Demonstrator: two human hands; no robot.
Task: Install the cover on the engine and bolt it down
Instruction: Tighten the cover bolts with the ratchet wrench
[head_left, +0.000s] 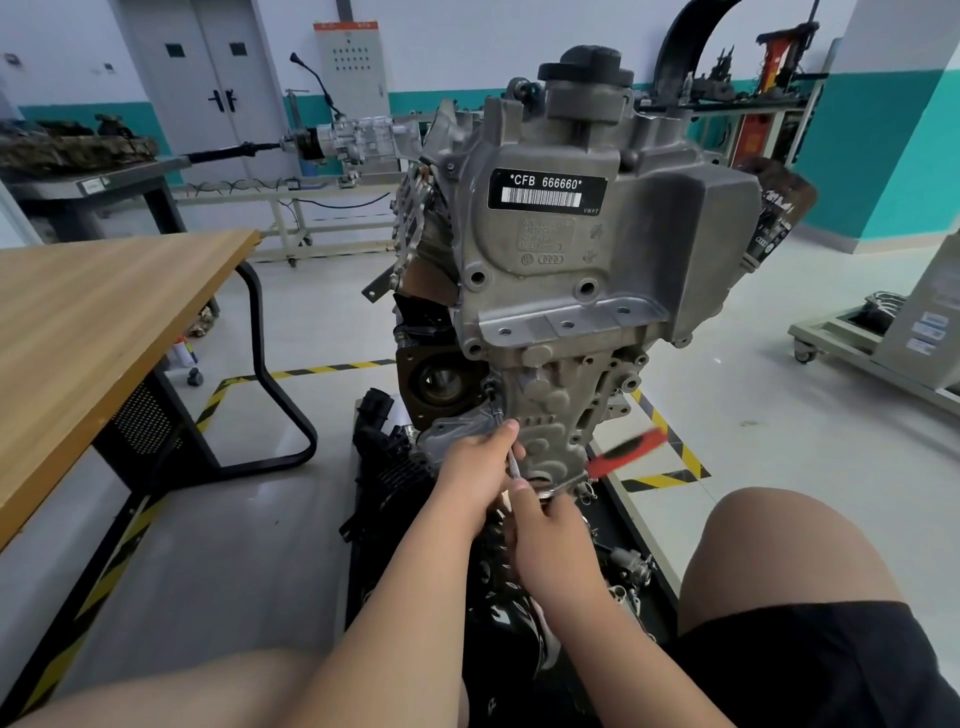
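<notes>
The cover (556, 410) is sitting low on the engine's (597, 244) front. The left hand (475, 467) is gripping the extension (500, 415) reaching the cover's edge, fingers (501, 439) curled round it. The right hand (553, 540) is clamping the red-handled ratchet (626, 451) near its head.

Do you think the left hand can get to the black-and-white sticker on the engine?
Probably yes: the sticker faces the person with nothing in front, but the left hand would first have to let go of the extension bar.
</notes>
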